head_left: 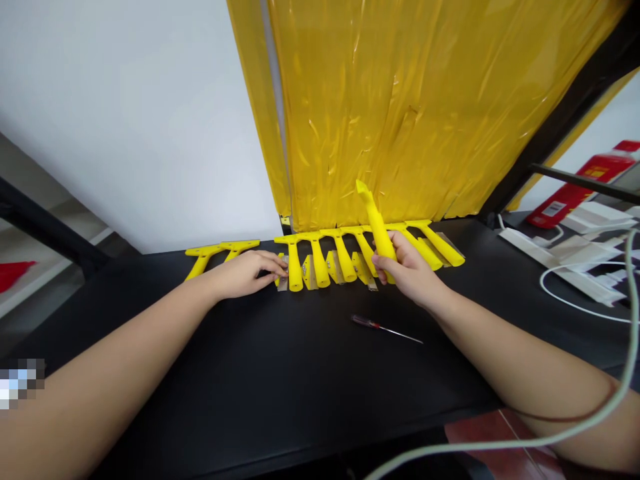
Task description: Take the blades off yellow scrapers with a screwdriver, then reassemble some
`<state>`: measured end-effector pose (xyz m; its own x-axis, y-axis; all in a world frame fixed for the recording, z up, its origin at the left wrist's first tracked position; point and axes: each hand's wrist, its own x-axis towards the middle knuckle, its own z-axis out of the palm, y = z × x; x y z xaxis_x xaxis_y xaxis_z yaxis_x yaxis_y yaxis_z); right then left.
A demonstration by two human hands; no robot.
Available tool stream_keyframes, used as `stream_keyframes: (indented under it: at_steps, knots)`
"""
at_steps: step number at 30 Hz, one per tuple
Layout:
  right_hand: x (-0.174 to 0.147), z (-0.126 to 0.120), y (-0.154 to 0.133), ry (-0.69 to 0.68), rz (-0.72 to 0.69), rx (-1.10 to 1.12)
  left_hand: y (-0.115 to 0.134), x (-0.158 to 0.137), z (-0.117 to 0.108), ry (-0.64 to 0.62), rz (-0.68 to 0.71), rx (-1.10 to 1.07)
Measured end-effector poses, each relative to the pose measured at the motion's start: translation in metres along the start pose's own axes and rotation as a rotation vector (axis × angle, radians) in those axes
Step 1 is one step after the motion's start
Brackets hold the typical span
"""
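My right hand is closed around the lower handle of a yellow scraper, lifted and tilted with its head end up. My left hand is low over the table, fingers loosely bent and apart. Its fingertips are at a metal blade plate left of the row; whether they touch it I cannot tell. Several yellow T-shaped scraper handles lie side by side, heads toward the wall. Between them lie blade plates with yellow parts. Left of my left hand are two more yellow handles, partly hidden.
A screwdriver with a dark handle lies on the black table. To the right are a white power strip with plugs and cables, and a red bottle. A pale cable crosses my right forearm. Yellow plastic sheeting hangs behind.
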<state>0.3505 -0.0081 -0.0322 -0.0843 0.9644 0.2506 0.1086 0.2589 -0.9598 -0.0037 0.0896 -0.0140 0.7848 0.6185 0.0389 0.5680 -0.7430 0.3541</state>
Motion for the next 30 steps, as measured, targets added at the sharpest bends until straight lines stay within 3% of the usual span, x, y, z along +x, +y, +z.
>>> stream_keyframes:
  at_steps: [5,10,12,15,17,19,22,26,28,30]
  knots:
    - [0.0,0.001,0.001,-0.011,0.012,0.014,0.003,-0.004,-0.003,0.088,-0.004,-0.017]
    - [-0.003,0.008,0.0,-0.123,-0.027,0.074,0.044,-0.002,0.005,0.429,-0.125,-0.173]
    - [-0.008,0.015,-0.001,-0.167,-0.097,0.018,0.073,0.002,0.016,0.424,-0.147,-0.415]
    - [-0.02,0.029,-0.004,-0.176,-0.297,-0.144,0.116,0.008,0.036,0.272,-0.054,-0.808]
    - [-0.027,0.038,-0.006,-0.21,-0.408,-0.21,0.136,0.011,0.047,0.247,-0.025,-0.875]
    - [-0.031,0.044,-0.007,-0.268,-0.439,-0.19,0.146,0.014,0.054,0.335,-0.062,-0.862]
    - [-0.031,0.043,-0.006,-0.283,-0.408,-0.12,0.143,0.015,0.054,0.492,-0.169,-0.927]
    - [-0.021,0.03,-0.004,-0.218,-0.43,-0.298,0.111,0.011,0.036,0.612,-0.313,-1.073]
    - [-0.016,0.023,-0.003,-0.186,-0.451,-0.376,0.085,0.005,0.023,0.628,-0.402,-0.955]
    - [-0.011,0.017,-0.002,-0.157,-0.458,-0.411,0.058,-0.004,0.011,0.656,-0.55,-0.647]
